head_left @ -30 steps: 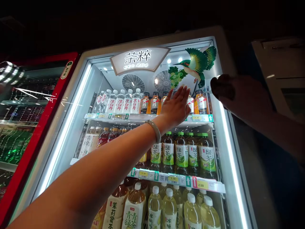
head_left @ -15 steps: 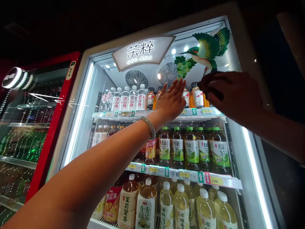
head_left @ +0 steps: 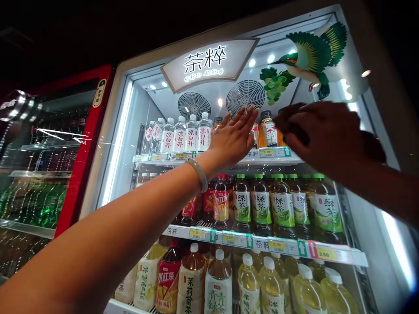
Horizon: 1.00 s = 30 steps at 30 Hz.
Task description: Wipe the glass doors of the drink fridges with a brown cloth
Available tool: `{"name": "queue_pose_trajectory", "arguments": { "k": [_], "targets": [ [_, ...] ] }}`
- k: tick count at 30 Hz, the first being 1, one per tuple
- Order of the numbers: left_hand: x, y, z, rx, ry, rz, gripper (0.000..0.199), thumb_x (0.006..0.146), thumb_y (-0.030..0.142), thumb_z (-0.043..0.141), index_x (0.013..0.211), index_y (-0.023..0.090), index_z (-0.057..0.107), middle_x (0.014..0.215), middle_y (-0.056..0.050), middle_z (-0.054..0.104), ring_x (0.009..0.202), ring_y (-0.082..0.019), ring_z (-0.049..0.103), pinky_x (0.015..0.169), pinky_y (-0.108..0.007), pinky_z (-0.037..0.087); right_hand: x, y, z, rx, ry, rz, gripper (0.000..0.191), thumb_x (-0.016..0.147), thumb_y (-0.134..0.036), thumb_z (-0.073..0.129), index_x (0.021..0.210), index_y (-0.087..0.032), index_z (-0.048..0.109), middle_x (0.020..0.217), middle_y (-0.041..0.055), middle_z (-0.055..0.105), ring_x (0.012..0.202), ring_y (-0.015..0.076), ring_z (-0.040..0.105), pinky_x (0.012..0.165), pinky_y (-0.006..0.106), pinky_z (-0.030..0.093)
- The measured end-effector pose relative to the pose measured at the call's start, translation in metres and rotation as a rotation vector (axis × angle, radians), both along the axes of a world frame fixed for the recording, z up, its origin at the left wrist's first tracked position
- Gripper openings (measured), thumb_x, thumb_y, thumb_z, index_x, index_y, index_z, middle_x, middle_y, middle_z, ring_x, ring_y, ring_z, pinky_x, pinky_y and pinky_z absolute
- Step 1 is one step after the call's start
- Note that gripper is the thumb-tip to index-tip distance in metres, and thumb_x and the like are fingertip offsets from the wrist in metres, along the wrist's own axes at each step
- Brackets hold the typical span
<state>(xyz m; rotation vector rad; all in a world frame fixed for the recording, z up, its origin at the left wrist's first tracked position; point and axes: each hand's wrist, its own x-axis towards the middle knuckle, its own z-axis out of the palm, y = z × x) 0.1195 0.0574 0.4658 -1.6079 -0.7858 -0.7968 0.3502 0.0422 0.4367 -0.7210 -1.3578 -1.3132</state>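
Note:
A glass-fronted drinks cooler fills the view, lit inside. My left hand is raised flat before its upper shelf, fingers stretched out and holding nothing, a pale bangle on the wrist. It covers part of the row of amber bottles. On the right, my right hand is dark, with curled fingers against something dark; what it holds, if anything, is too dark to make out. Clear water bottles stand left of my left hand. Green tea bottles line the shelf below.
A red-framed cooler with green bottles stands at the left. A lit sign and a bird picture are at the cooler's top. Large bottles fill the lower shelf. The shelf edge carries price labels.
The cooler's frame, sign and bird picture have shifted right and grown larger in view. My left hand stays flat at nearly the same spot in the picture; my right hand remains curled.

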Motion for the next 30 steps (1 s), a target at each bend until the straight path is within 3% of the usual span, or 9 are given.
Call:
{"name": "queue_pose_trajectory", "arguments": {
  "k": [4,8,11,15,18,22,25,27,30],
  "targets": [
    [-0.017,-0.001,0.007,0.002,0.029,0.008,0.062,0.106,0.028,0.028,0.167,0.014,0.026,0.176,-0.006,0.026,0.164,-0.022,0.02,0.135,-0.045,0.013,-0.047,0.003,0.016,-0.067,-0.294,0.008,0.037,0.102,-0.046,0.052,0.114,-0.02,0.075,0.133,0.0093,0.069,0.125,0.0274,0.06,0.107,0.047,0.043],
    [-0.049,0.001,0.013,0.026,0.05,0.005,0.065,0.104,0.026,0.031,0.167,0.015,0.026,0.175,-0.007,0.028,0.164,-0.023,0.02,0.135,-0.049,0.01,-0.034,0.012,0.049,0.018,-0.216,0.025,0.057,0.102,-0.054,0.042,0.116,-0.01,0.075,0.121,0.0125,0.069,0.116,0.0255,0.064,0.098,0.043,0.045],
    [-0.068,0.005,0.009,0.021,0.037,-0.017,0.065,0.103,0.026,0.031,0.167,0.016,0.027,0.175,-0.008,0.029,0.164,-0.024,0.021,0.136,-0.051,0.01,-0.024,0.018,0.033,0.127,0.018,0.0,0.044,0.095,-0.052,0.056,0.115,-0.018,0.077,0.115,0.0146,0.071,0.113,0.0329,0.066,0.094,0.048,0.05],
    [-0.073,0.009,0.003,0.01,0.004,-0.03,0.065,0.103,0.026,0.032,0.167,0.015,0.026,0.176,-0.006,0.027,0.164,-0.023,0.02,0.136,-0.05,0.007,-0.07,0.017,0.006,0.093,-0.038,-0.043,0.031,0.092,-0.05,0.06,0.102,-0.027,0.077,0.115,0.0108,0.071,0.111,0.0336,0.065,0.092,0.051,0.049],
    [-0.074,0.009,0.001,0.009,-0.008,-0.051,0.064,0.104,0.028,0.032,0.166,0.014,0.028,0.176,-0.007,0.026,0.165,-0.022,0.02,0.137,-0.049,0.007,-0.11,0.013,0.026,0.029,-0.145,-0.061,0.031,0.097,-0.046,0.054,0.107,-0.026,0.076,0.123,0.0095,0.07,0.113,0.0312,0.061,0.096,0.05,0.046],
    [-0.092,0.009,-0.003,0.007,0.0,-0.105,0.063,0.104,0.028,0.031,0.166,0.014,0.028,0.175,-0.008,0.027,0.164,-0.022,0.021,0.137,-0.048,0.008,-0.116,0.01,0.051,-0.015,0.088,-0.064,0.035,0.099,-0.043,0.053,0.116,-0.021,0.073,0.125,0.0151,0.066,0.114,0.0311,0.059,0.094,0.048,0.046],
    [-0.11,0.009,-0.009,0.001,0.019,-0.125,0.063,0.105,0.028,0.032,0.166,0.016,0.027,0.175,-0.008,0.029,0.164,-0.021,0.021,0.137,-0.049,0.009,-0.122,0.01,0.025,0.009,0.282,-0.072,0.036,0.097,-0.043,0.056,0.12,-0.019,0.07,0.13,0.0191,0.062,0.121,0.0369,0.055,0.093,0.053,0.046],
    [-0.12,0.009,-0.011,0.001,0.039,-0.126,0.062,0.105,0.028,0.033,0.166,0.016,0.028,0.175,-0.008,0.029,0.164,-0.021,0.021,0.137,-0.049,0.009,-0.144,0.011,0.003,0.014,0.229,-0.057,0.034,0.095,-0.041,0.058,0.121,-0.021,0.069,0.133,0.018,0.061,0.121,0.0374,0.054,0.095,0.054,0.047],
    [-0.133,0.009,-0.007,0.001,0.044,-0.135,0.06,0.104,0.028,0.034,0.163,0.015,0.034,0.174,-0.008,0.032,0.164,-0.021,0.022,0.137,-0.047,0.009,-0.189,0.008,0.003,-0.029,0.057,0.049,0.03,0.098,-0.037,0.055,0.122,-0.025,0.07,0.132,0.014,0.061,0.121,0.0332,0.055,0.1,0.052,0.047]
  ]
}}
